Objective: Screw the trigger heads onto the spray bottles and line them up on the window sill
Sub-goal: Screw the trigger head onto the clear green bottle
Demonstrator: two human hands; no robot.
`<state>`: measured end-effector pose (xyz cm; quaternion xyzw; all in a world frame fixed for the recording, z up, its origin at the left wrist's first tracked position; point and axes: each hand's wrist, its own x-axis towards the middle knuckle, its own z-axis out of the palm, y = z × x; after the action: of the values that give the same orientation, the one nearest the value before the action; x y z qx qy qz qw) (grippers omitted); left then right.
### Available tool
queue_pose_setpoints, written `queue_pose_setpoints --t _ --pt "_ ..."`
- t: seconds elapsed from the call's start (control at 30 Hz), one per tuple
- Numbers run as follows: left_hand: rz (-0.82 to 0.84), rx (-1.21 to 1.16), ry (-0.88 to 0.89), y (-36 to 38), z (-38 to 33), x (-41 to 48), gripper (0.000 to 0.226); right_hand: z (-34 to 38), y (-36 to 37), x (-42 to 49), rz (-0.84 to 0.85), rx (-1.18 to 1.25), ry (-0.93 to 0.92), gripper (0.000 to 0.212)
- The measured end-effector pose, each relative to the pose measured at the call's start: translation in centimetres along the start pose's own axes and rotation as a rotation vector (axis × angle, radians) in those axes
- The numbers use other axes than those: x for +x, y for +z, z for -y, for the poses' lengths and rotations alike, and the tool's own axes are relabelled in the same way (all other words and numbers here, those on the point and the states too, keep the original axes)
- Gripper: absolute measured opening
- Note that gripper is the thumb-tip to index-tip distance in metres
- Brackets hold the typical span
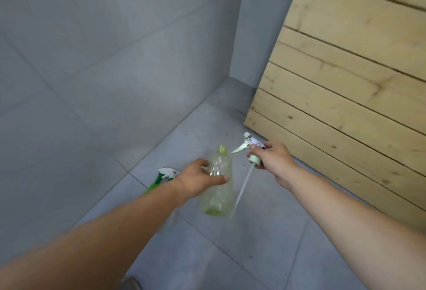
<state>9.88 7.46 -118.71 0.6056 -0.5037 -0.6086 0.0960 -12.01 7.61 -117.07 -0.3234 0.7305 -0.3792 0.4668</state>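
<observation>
Grey tiles cover the floor (265,239) and both walls of this corner, and a slatted wooden panel (345,82) leans against the wall on the right. No window sill is in sight from here.

The left hand (196,182) holds a clear, pale green spray bottle (219,195) above the floor, fingers (205,163) and thumb clasped round its upper body, the open neck tipped up and away. Just beside it, apart from the neck, the right hand (274,158) grips a white and pale green trigger head (251,149) by its collar, nozzle pointing away, with the long dip tube (242,188) hanging down past the outside of the bottle. A second, darker green trigger head (164,175) lies on the floor behind the left wrist.

To my eye the risk is that tube: it is slender and swings free, so if the head comes across too low it could catch on the rim or kink against the side rather than drop into the mouth. The bottle is tilted too, and a collar started at an angle may cross-thread. The thin plastic might also squash under a hard squeeze.

Both arms are stretched well forward and down, wrists fairly straight, the hands level with each other and close.
</observation>
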Motion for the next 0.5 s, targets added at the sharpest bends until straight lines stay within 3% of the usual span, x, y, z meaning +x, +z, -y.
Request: queue_pose_setpoints --t 0.13,0.37,0.5 --pt "0.023 0.032 0.094 -2.2 -4.4 -4.8 0.076 6.1 -4.0 -4.7 -0.059 0.033 -0.174 0.012" --pt "0.058 0.129 0.165 -5.0 -8.4 -13.2 0.075 14.5 -10.1 -13.2 -0.259 0.211 -0.431 0.01" --pt "0.072 0.163 0.204 -5.3 -8.7 -16.7 0.075 16.6 -13.1 -17.4 -0.381 0.386 -0.531 0.023"
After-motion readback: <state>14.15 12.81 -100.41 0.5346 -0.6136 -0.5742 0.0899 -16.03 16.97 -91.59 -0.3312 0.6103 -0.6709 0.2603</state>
